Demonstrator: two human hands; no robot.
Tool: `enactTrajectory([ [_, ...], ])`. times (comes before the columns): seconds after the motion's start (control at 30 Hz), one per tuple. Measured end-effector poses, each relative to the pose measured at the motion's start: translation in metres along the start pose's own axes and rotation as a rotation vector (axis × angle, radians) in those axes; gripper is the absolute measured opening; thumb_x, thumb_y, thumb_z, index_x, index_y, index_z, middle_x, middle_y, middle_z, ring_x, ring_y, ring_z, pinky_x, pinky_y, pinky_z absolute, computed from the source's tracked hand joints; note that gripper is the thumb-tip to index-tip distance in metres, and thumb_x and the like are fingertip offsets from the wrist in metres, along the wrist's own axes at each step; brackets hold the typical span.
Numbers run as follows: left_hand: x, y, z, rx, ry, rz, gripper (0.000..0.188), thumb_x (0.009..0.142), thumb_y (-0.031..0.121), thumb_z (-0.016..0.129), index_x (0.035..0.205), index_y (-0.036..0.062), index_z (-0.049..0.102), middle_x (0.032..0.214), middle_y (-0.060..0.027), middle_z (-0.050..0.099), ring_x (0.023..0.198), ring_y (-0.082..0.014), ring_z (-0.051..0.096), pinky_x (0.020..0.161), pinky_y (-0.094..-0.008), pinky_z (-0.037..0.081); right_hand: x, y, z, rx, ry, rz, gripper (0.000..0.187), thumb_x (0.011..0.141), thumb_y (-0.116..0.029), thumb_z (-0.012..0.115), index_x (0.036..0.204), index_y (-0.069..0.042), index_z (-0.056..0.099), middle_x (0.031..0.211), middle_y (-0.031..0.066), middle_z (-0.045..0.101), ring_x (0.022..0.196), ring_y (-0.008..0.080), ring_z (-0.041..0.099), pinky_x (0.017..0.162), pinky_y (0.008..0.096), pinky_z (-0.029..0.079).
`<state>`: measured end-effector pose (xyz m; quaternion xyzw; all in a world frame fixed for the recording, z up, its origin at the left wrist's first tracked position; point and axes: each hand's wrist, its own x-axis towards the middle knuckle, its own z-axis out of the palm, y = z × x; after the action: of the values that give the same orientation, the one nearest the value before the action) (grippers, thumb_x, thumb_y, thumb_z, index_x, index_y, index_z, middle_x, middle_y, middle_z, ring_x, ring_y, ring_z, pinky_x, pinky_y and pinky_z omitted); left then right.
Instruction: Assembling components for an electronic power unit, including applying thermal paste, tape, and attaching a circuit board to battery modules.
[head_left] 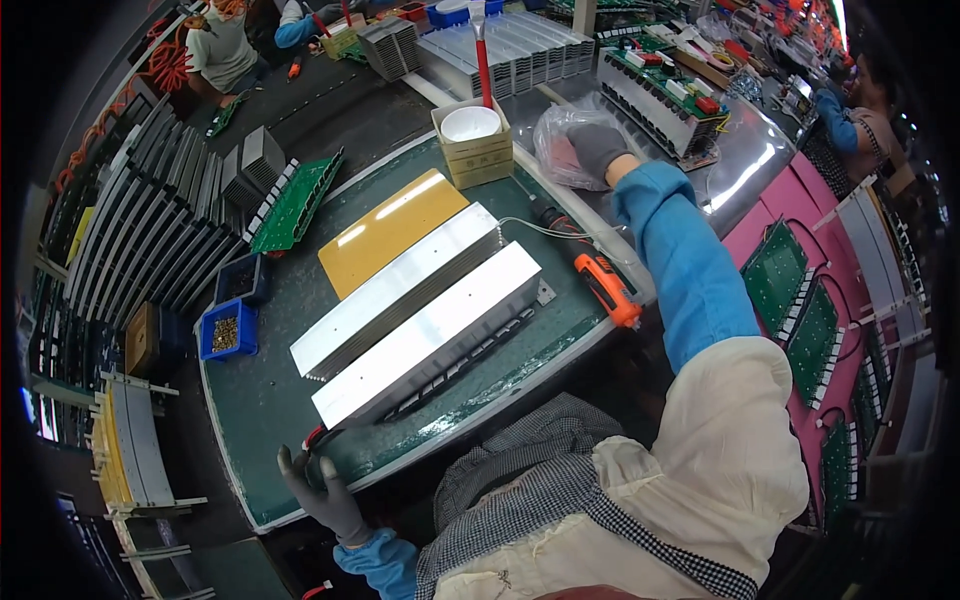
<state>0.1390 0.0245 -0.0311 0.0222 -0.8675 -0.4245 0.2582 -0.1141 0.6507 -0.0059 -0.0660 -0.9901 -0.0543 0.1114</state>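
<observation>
Checked apron (530, 500) and cream sleeve (725, 420) loom closest, leaning up to the near edge of the green worktop (260, 440). What I'd fret over is the orange driver (606, 290): it lies right at the worktop's corner, just beside that outstretched right arm, so a careless swing of the sleeve could send it to the floor. Down at the near end of the front bar (425, 335), a red plug (314, 437) pokes out close to the left fingers; snagging it might strain the lead or drag the bar askew against the rear bar (395, 290). Thin plastic could also tear or slide if pulled roughly.

As for the hands, the left grip (335, 505) is loose, fingers spread over the worktop's edge, and I see nothing held in it. Out beyond the far right edge, next to the box (472, 150), the right grip (597, 150) is at the clear bag (565, 150), touching it, the fingers bent; whether they've closed on anything, I can't tell from here.
</observation>
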Motion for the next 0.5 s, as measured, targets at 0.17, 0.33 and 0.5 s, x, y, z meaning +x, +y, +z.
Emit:
enactTrajectory([
  [0.17, -0.001, -0.024, 0.014, -0.017, 0.137, -0.036, 0.045, 0.097, 0.005, 0.056, 0.141, -0.0006, 0.047, 0.124, -0.0131, 0.058, 0.105, -0.0196, 0.056, 0.092, -0.0322, 0.047, -0.002, 0.0, -0.01, 0.143, 0.051, 0.013, 0.02, 0.085, -0.014, 0.055, 0.099, -0.01, 0.069, 0.096, 0.0171, 0.071, 0.093, 0.0359, 0.069, 0.08, 0.0481, 0.053],
  [0.33, 0.001, -0.031, 0.024, 0.041, 0.21, 0.052, 0.038, 0.099, 0.006, 0.055, 0.136, -0.0023, 0.051, 0.125, -0.0132, 0.06, 0.101, -0.0197, 0.058, 0.09, -0.0323, 0.049, 0.001, -0.018, 0.002, 0.013, -0.031, 0.004, 0.026, 0.081, -0.024, 0.061, 0.099, -0.011, 0.074, 0.098, 0.0198, 0.071, 0.093, 0.0376, 0.068, 0.08, 0.0473, 0.054],
  [0.5, -0.001, -0.033, 0.024, 0.049, 0.203, 0.042, 0.037, 0.1, 0.006, 0.054, 0.135, -0.0034, 0.052, 0.128, -0.0141, 0.06, 0.104, -0.0206, 0.06, 0.092, -0.0323, 0.049, 0.013, -0.013, 0.003, 0.011, -0.095, 0.045, 0.03, 0.081, -0.028, 0.06, 0.098, -0.008, 0.074, 0.098, 0.0198, 0.071, 0.094, 0.0373, 0.069, 0.08, 0.0473, 0.054],
])
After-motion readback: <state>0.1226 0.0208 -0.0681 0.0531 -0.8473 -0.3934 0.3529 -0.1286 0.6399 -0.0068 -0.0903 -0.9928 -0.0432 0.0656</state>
